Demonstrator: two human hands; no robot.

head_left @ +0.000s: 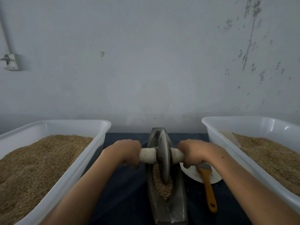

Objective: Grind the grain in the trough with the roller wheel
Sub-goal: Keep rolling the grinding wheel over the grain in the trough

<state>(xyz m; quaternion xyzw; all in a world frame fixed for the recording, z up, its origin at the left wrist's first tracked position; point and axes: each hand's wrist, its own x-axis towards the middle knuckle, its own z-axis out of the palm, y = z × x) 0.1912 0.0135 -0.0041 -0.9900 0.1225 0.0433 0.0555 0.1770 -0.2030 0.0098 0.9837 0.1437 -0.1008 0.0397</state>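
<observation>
A person's left hand (128, 151) and right hand (193, 151) each curl their fingers around an end of the pale axle handle (147, 155) of the roller wheel (164, 159), which stands upright in the dark trough (177, 208) on crushed grain (164, 189). 2 white tubs (90, 153) of grain flank it; an orange-handled brush (208, 187) lies across a white plate (215, 177).

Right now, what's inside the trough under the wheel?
Crushed grain fills the trough near the wheel. The wheel's bottom edge sinks into it, hiding what lies underneath.
</observation>
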